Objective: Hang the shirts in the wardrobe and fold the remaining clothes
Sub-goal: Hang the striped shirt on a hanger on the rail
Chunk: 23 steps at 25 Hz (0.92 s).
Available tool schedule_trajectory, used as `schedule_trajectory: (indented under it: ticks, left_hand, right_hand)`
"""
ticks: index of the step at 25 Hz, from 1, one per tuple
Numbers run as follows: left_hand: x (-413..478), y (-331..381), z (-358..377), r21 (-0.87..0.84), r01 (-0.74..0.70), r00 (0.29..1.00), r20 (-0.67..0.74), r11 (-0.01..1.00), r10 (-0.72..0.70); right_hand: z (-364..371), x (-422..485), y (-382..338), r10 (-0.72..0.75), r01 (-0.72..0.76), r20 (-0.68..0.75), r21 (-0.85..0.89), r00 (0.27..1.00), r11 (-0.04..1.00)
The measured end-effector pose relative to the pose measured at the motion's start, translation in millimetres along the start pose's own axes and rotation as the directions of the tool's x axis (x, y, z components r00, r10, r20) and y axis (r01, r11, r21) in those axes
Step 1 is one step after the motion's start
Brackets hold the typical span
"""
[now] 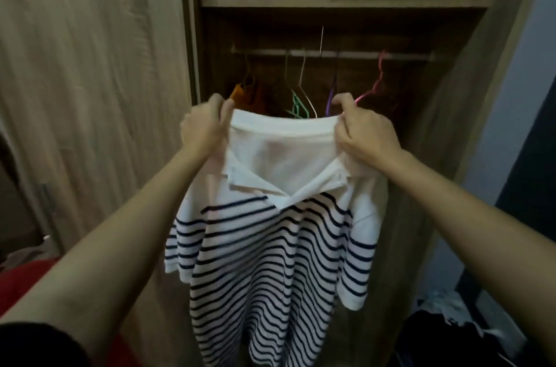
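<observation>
A white polo shirt with dark navy stripes [270, 246] hangs in front of the open wardrobe [331, 2]. My left hand [201, 126] grips the left end of its collar, and my right hand [364, 129] pinches the right end. The collar is stretched wide between them, just below the hanging rail [331, 54]. Behind the collar I see empty hangers: a green one [296, 102], a purple one [331, 96] and a pink one [376, 87]. An orange garment [240, 93] hangs at the left of the rail.
The closed wardrobe door [90, 81] fills the left side. A red cloth [21, 279] lies at the lower left. Dark clothes [451, 333] are heaped on the floor at the lower right. A shelf crosses the wardrobe above the rail.
</observation>
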State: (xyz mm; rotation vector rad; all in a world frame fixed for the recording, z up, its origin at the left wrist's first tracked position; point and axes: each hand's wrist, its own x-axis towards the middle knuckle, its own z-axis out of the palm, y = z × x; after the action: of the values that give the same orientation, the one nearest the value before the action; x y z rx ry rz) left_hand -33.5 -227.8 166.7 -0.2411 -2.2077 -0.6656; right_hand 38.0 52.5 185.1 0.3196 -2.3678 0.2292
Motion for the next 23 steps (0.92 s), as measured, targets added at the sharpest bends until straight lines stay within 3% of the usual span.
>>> schedule_trajectory:
  ticks: [2, 4, 8, 11, 15, 19, 23]
  left_hand:
    - [-7.4, -6.7, 10.9, -0.078, -0.110, 0.984, 0.130, 0.991, 0.120]
    - [-5.0, -13.3, 17.1, -0.085, -0.157, 0.983, 0.082, 0.984, 0.164]
    - [6.6, -16.2, 28.2, -0.102, -0.129, 0.990, 0.050, 0.986, 0.134]
    - [15.4, -20.2, 38.1, -0.149, -0.055, 0.990, 0.120, 0.987, 0.073]
    - [32.0, -9.6, 64.5, -0.001, 0.038, 0.977, 0.208, 0.999, -0.037]
    - [66.3, 7.2, 101.4, -0.156, 0.095, 0.947, 0.319, 0.983, -0.041]
    - [106.1, 28.1, 138.8, -0.308, 0.268, 0.913, 0.382, 0.913, -0.139]
  right_hand:
    - [0.6, -0.4, 11.9, 0.006, 0.007, 0.105, -0.123, 0.994, 0.992]
    - [6.8, -3.2, 21.9, 0.045, -0.029, 0.194, -0.086, 0.980, 0.996]
    - [19.2, -3.4, 17.4, 0.110, -0.107, -0.049, 0.047, 0.993, 0.993]
    - [19.0, 1.3, 10.4, 0.094, -0.084, -0.152, 0.070, 0.984, 0.994]
    - [20.8, 18.6, -0.3, 0.056, -0.048, -0.156, 0.052, 0.986, 0.997]
    - [36.0, 32.2, -0.7, 0.035, -0.036, -0.099, -0.009, 0.994, 0.999]
    - [54.8, 29.2, 17.8, -0.001, -0.002, -0.035, -0.072, 0.999, 0.997]
